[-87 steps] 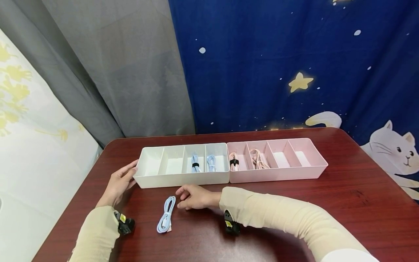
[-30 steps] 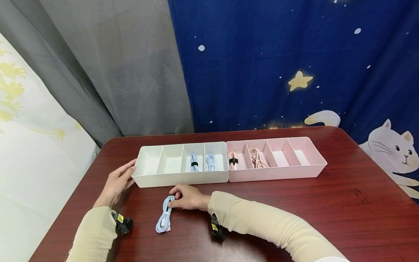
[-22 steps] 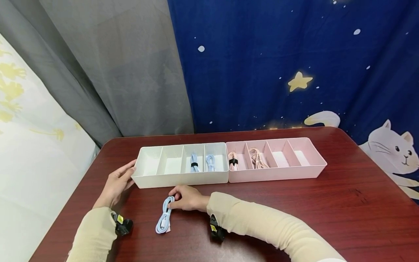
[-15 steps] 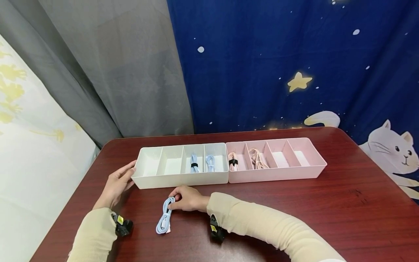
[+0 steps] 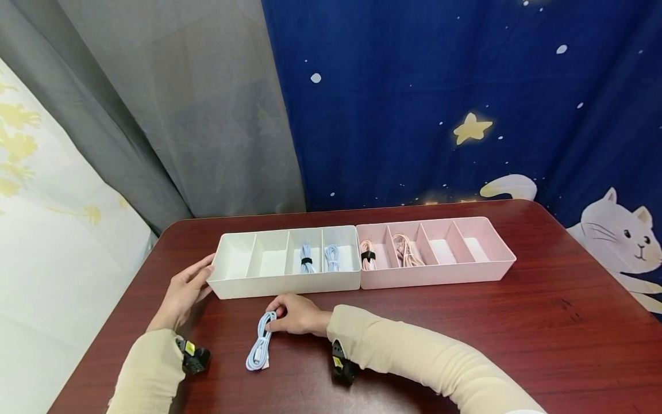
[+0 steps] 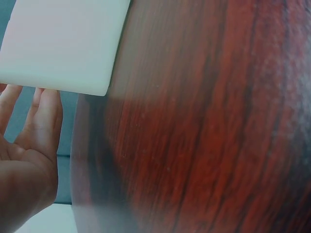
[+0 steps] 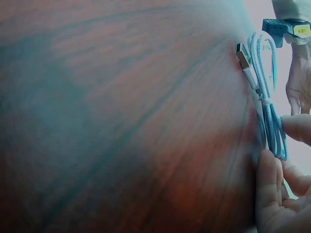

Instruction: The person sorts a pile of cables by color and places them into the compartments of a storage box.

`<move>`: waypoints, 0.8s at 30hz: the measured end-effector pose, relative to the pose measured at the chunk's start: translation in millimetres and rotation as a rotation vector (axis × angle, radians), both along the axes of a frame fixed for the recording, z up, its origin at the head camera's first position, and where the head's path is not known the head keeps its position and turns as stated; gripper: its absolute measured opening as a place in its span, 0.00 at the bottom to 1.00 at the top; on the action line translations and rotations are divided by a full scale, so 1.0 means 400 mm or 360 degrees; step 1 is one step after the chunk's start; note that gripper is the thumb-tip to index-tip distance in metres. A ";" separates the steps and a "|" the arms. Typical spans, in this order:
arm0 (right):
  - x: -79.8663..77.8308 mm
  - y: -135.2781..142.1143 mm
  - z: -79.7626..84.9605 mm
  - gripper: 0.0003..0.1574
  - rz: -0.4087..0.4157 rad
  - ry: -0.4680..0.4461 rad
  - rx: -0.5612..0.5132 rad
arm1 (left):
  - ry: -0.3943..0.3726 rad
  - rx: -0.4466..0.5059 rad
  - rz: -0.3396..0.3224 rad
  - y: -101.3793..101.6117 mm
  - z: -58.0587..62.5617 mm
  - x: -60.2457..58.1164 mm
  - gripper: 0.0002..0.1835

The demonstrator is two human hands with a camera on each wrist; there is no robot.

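Note:
A coiled light-blue USB cable (image 5: 260, 342) lies on the table, its metal plug (image 7: 242, 56) showing in the right wrist view. My right hand (image 5: 300, 314) pinches the coil's far end between thumb and fingers. At the left end of the white divided box (image 5: 289, 284), my left hand (image 5: 184, 290) rests its fairly straight fingers against the wall; the left wrist view shows their tips partly hidden by the box (image 6: 63, 48). Inside the box, a blue cable with a black strap (image 5: 306, 259) and another blue cable (image 5: 332, 259) occupy the two right compartments.
A pink divided box (image 5: 439, 276) adjoins the white one on the right. Its two left compartments hold a pink cable with a black strap (image 5: 368, 256) and a looser pink cable (image 5: 407, 251). Curtains (image 5: 414, 103) hang behind the dark red table (image 5: 558, 322).
Since the earliest frame my right hand has moved slightly left and taken the cable's far end between thumb and fingers. Over the last second both hands stay nearly still.

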State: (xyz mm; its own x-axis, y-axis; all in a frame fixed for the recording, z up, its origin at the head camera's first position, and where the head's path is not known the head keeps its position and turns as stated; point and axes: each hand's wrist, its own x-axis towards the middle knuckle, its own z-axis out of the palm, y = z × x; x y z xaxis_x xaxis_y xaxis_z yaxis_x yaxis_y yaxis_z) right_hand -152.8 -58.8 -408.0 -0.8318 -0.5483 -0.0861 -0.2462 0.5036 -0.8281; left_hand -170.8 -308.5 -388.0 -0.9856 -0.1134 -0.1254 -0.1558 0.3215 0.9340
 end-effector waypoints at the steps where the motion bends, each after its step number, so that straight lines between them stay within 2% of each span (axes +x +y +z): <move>1: -0.002 -0.002 -0.002 0.11 -0.0013 -0.0040 -0.0023 | -0.0002 0.0001 0.0003 0.000 0.000 0.001 0.30; 5: -0.003 -0.003 -0.002 0.11 -0.0019 -0.0124 -0.0097 | -0.0006 0.0001 0.0005 0.000 0.000 0.002 0.31; 15: -0.001 0.001 -0.010 0.13 -0.0049 -0.0169 -0.0214 | -0.0004 -0.0005 -0.0009 0.002 0.001 0.002 0.31; 24: 0.005 0.006 -0.005 0.14 -0.0095 -0.0243 -0.0395 | -0.0010 0.0012 0.0017 0.002 0.001 0.003 0.31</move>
